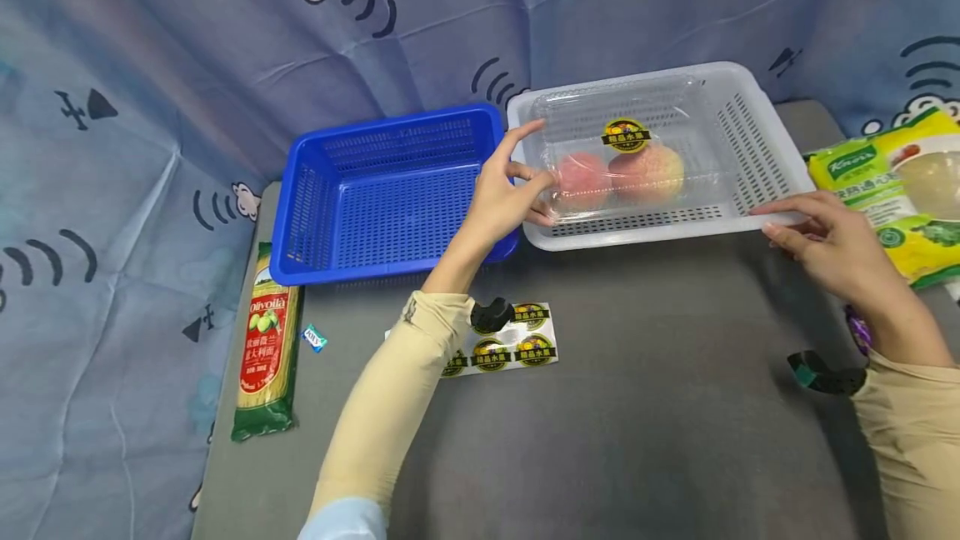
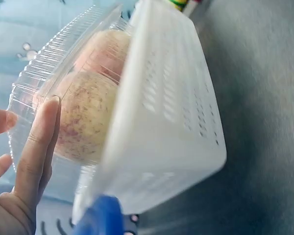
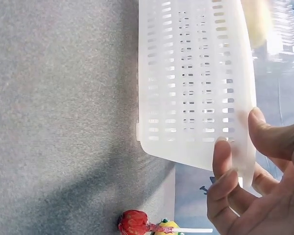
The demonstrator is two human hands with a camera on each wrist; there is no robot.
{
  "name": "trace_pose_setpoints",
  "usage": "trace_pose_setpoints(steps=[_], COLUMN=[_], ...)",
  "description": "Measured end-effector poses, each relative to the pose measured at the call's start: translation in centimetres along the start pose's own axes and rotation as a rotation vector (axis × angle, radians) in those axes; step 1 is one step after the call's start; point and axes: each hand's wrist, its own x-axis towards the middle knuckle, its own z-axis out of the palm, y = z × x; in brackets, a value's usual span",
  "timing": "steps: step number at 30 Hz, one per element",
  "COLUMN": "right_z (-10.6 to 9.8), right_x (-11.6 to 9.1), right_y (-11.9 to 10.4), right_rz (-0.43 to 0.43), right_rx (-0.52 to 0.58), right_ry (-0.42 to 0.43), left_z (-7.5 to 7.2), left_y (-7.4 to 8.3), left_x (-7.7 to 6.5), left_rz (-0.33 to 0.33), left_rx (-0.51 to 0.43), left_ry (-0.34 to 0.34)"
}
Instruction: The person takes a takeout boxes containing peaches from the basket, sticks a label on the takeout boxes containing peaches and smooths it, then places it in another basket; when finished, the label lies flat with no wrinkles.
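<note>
A clear plastic fruit box (image 1: 708, 140) with a black-and-gold sticker (image 1: 626, 135) on its lid sits in the mouth of a white perforated basket (image 1: 765, 140). Two peaches (image 1: 647, 173) show through the plastic. My left hand (image 1: 506, 186) holds the left end of the box, its fingers along the side wall in the left wrist view. The right hand (image 1: 836, 244) pinches the basket's rim at the near right corner. In the right wrist view its thumb lies on the rim and its fingertips (image 3: 222, 154) touch the slotted outer wall.
A blue basket (image 1: 405, 223) stands left of the white one. Spaghetti (image 1: 266, 348) and a small candy (image 1: 314, 337) lie further left. A sticker sheet (image 1: 498, 350) is under my left forearm. At right are a yellow-green Knorr bag (image 1: 892, 190) and a red lollipop (image 3: 133, 223).
</note>
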Motion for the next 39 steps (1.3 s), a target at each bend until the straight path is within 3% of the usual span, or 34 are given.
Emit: trace_pose_setpoints(steps=[4,10,21,29,32,39], right_z=[-0.1,0.2,0.3,0.1,0.1,0.3], right_x=[0.0,-0.2,-0.3,-0.6,-0.6,-0.7], right_y=[0.0,0.1,0.1,0.1,0.2,0.3], right_rz=[-0.011,-0.019,-0.010,-0.019,-0.027,-0.051], right_rx=[0.005,0.011,0.043,0.072,0.089,0.119], right_ry=[0.002,0.028,0.044,0.041,0.043,0.073], left_z=[0.0,0.6,1.7,2.1,2.1,2.3], left_y=[-0.7,-1.5,-1.6,-1.4,-1.0,-0.5], left_x=[1.0,1.3,2.1,2.5,2.5,2.4], left_rz=[-0.035,-0.091,-0.121,-0.147,-0.164,-0.144], left_rx=[0.025,0.063,0.208,0.244,0.340,0.761], left_ry=[0.015,0.009,0.025,0.020,0.013,0.037])
